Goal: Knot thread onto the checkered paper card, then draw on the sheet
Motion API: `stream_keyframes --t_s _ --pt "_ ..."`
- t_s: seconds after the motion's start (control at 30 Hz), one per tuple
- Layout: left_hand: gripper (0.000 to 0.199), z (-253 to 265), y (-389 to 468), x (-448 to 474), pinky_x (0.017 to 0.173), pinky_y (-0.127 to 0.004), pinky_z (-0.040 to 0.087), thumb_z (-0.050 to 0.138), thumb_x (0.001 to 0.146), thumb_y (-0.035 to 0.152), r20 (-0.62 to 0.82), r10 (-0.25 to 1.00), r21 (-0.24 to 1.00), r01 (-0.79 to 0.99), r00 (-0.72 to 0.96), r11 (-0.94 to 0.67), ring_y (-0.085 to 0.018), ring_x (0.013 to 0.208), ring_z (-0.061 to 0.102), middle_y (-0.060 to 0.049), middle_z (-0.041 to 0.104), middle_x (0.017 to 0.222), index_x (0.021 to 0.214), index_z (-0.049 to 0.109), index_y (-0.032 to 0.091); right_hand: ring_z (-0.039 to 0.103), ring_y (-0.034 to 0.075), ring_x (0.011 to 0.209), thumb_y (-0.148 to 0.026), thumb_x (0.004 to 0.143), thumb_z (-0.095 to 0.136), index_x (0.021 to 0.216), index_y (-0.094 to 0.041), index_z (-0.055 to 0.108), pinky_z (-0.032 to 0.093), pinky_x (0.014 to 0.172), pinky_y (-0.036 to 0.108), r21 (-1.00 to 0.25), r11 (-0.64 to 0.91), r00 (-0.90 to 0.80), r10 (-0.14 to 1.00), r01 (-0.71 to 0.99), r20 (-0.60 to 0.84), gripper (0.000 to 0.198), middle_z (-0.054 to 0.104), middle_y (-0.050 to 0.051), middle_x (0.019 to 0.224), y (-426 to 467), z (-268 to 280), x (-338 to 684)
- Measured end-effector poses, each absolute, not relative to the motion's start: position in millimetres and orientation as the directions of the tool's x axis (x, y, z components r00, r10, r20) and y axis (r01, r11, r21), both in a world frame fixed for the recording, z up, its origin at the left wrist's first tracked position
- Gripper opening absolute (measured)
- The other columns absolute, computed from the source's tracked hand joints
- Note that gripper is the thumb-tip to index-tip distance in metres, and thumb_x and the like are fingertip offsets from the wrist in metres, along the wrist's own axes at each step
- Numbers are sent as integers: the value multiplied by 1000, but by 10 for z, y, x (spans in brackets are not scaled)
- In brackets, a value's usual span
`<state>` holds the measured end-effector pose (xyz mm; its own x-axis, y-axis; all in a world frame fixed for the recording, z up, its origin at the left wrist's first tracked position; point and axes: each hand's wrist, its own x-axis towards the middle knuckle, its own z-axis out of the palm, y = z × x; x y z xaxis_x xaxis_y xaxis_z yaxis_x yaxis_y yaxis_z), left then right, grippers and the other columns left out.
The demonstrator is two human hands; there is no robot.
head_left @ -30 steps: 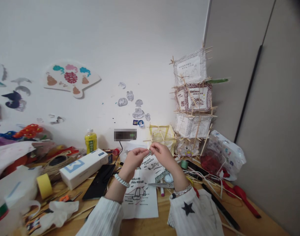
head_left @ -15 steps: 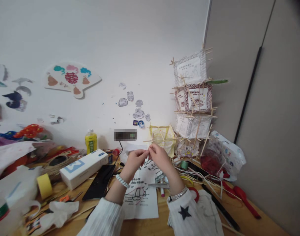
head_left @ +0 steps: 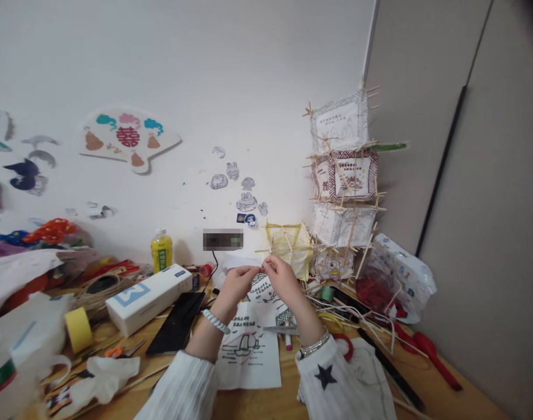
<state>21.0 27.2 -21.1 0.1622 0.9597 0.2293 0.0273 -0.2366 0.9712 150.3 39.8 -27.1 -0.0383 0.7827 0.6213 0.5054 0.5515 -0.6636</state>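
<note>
Both hands are raised over the middle of the desk with their fingertips almost meeting. My left hand point(head_left: 240, 286) is closed in a pinch, and so is my right hand point(head_left: 279, 279); whatever lies between the fingers is too small to make out. Below them is a white paper sheet point(head_left: 249, 373) with an ink drawing of boats and lines of writing. A thin reddish curve crosses this drawing; I cannot tell whether it is thread or ink. Another patterned drawing point(head_left: 263, 289) shows just beneath the fingertips. Beside my right wrist lie scissors point(head_left: 347, 348) with red handles.
At the back right stands a tiered stick-and-paper lantern point(head_left: 343, 175), with a yellow stick frame point(head_left: 288, 245) beside it. To the left are a white box point(head_left: 148, 300), a black phone point(head_left: 176, 324), yellow tape point(head_left: 78, 331) and a drink bottle point(head_left: 161, 251). White cords point(head_left: 371, 321) tangle at right.
My fingertips have drawn slightly apart, and my left hand has shifted a little to the left. Both hands stay pinched. The things on the desk look unmoved.
</note>
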Motion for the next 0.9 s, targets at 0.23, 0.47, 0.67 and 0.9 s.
stream_keyframes --t_s 0.23,0.47,0.67,0.9 --pt "48 -194 248 218 38 -20 10 56 61 52 240 960 970 12 142 -245 -5 35 17 11 25 35 80 63 8 47 14 60 -26 81 41 72 -20 52 32 56 23 -651 583 -43 760 486 648 15 53 -1 65 360 -249 1476" --pt "44 -195 252 192 38 -20 10 58 62 50 253 957 967 -6 142 -255 -4 35 18 10 28 35 75 63 9 44 13 57 -27 82 40 72 -20 49 30 54 23 -652 574 -27 760 495 649 15 48 -2 62 373 -273 1477" --pt "46 -221 286 214 38 -20 9 61 60 50 243 955 970 -21 167 -244 -4 35 19 10 28 35 80 64 9 45 13 59 -27 82 40 73 -19 50 31 55 23 -660 579 -41 765 479 642 16 49 -2 63 363 -256 1485" --pt "45 -230 310 163 38 -19 10 62 59 54 244 949 968 9 201 -251 -4 35 19 10 28 37 73 62 11 45 12 60 -28 80 42 73 -18 52 34 58 22 -681 602 -121 779 416 615 15 50 -2 65 334 -232 1540"
